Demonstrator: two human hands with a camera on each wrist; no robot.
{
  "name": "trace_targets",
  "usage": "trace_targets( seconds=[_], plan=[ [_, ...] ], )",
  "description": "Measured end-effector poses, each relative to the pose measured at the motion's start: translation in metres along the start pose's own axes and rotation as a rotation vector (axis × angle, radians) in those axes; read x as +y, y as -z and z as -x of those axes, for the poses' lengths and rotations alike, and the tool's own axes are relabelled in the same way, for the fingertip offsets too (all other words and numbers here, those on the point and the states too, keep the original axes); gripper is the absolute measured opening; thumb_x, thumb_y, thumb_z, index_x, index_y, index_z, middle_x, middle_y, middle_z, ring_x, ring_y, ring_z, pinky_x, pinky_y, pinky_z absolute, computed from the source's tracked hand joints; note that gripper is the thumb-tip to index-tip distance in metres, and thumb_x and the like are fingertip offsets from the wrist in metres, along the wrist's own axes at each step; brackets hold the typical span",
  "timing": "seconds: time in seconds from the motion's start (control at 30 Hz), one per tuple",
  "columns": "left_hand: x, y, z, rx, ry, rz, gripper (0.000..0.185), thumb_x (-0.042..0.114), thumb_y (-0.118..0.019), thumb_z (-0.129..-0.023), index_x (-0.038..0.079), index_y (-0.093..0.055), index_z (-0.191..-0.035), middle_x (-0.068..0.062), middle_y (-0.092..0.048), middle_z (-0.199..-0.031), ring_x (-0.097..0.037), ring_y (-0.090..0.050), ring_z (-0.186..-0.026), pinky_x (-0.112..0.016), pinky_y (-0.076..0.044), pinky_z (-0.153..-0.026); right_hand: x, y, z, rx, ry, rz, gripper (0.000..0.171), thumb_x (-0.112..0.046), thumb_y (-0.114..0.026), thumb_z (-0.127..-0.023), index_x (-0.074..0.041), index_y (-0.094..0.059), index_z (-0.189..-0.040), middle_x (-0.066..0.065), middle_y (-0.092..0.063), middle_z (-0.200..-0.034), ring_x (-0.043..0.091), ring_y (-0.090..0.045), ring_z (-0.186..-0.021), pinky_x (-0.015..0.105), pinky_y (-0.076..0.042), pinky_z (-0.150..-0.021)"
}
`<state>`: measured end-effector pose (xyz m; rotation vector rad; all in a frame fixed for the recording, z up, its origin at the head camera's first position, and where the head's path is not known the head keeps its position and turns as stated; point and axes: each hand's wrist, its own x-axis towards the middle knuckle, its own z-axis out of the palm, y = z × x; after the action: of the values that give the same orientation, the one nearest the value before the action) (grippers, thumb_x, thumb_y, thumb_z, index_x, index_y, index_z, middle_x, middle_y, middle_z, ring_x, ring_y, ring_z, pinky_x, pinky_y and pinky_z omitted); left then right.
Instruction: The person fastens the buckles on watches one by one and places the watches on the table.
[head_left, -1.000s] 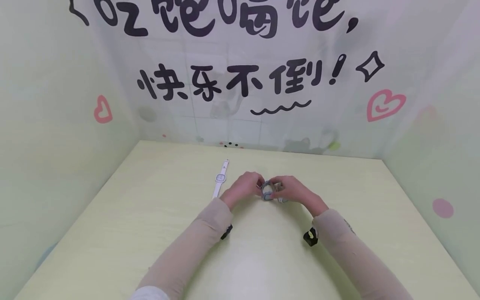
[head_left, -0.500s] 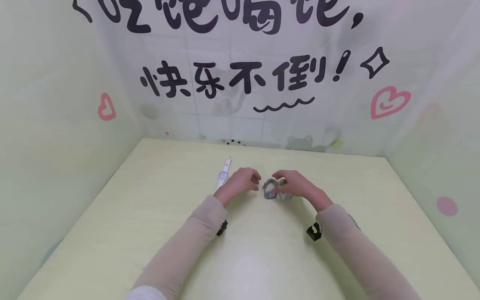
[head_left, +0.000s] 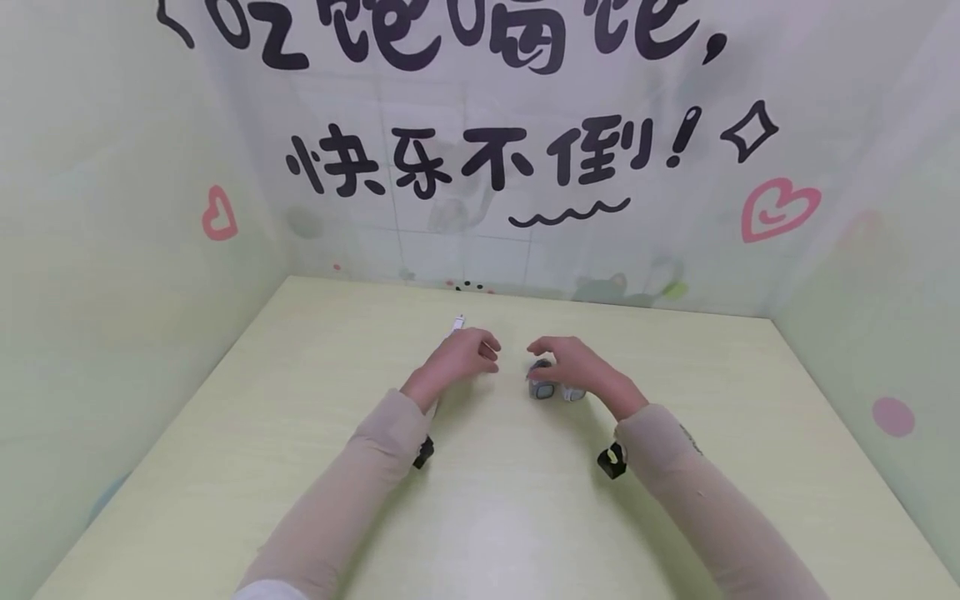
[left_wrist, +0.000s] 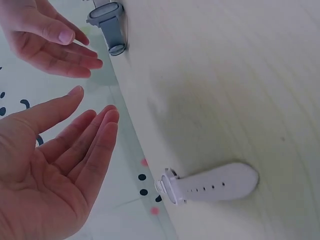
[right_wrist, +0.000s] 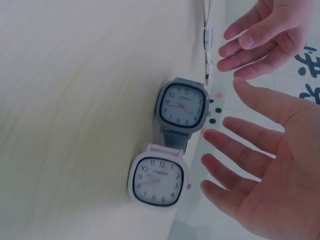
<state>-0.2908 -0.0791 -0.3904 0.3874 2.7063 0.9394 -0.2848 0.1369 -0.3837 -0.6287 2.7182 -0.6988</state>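
A grey-blue wristwatch (right_wrist: 182, 107) with a square face stands on the table, its strap bent into a loop. Right beside it is a white wristwatch (right_wrist: 159, 178) with a similar face. Over this pair hovers my right hand (head_left: 573, 367), fingers spread and nothing held; it covers part of both watches in the head view. My left hand (head_left: 459, 357) is raised with relaxed fingers, holding nothing. Below it, another white watch (left_wrist: 220, 184) lies with its strap stretched out. In the head view that watch is mostly hidden behind the left hand and forearm.
The pale wooden table (head_left: 495, 500) is enclosed by light walls. A back wall (head_left: 480, 242) with large black lettering rises behind the watches. A black device (head_left: 612, 460) is worn at the right wrist, and another black device (head_left: 423, 452) at the left.
Both hands have let go of the grey-blue watch, which now stands by itself. The left hand has moved away to the left, over the lying white watch; the right hand stays above the pair.
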Motion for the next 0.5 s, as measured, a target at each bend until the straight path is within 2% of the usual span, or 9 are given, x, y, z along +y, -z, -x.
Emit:
trace_targets(
  seconds=[0.23,0.5],
  plan=[
    [-0.016,0.019,0.011,0.016,0.033,0.001,0.037,0.013,-0.072,-0.091,0.002,-0.064,-0.125,-0.01,-0.073,-0.117,-0.024,-0.068,-0.11,-0.035,-0.056,-0.094,-0.008,-0.004,-0.006,0.006,0.044,0.0,0.046,-0.022,-0.069,-0.094,0.0,-0.059,-0.133,0.018,-0.063,-0.134,0.033,-0.057,-0.128,0.048,-0.046,-0.109],
    [-0.03,0.034,0.023,0.034,0.056,0.03,0.038,0.011,-0.07,-0.092,-0.002,-0.062,-0.126,-0.015,-0.071,-0.12,-0.028,-0.067,-0.112,-0.038,-0.056,-0.096,-0.014,-0.008,-0.011,-0.028,0.034,-0.015,0.046,-0.022,-0.068,-0.095,-0.001,-0.058,-0.134,0.017,-0.063,-0.135,0.032,-0.056,-0.129,0.046,-0.045,-0.11]
  ],
)
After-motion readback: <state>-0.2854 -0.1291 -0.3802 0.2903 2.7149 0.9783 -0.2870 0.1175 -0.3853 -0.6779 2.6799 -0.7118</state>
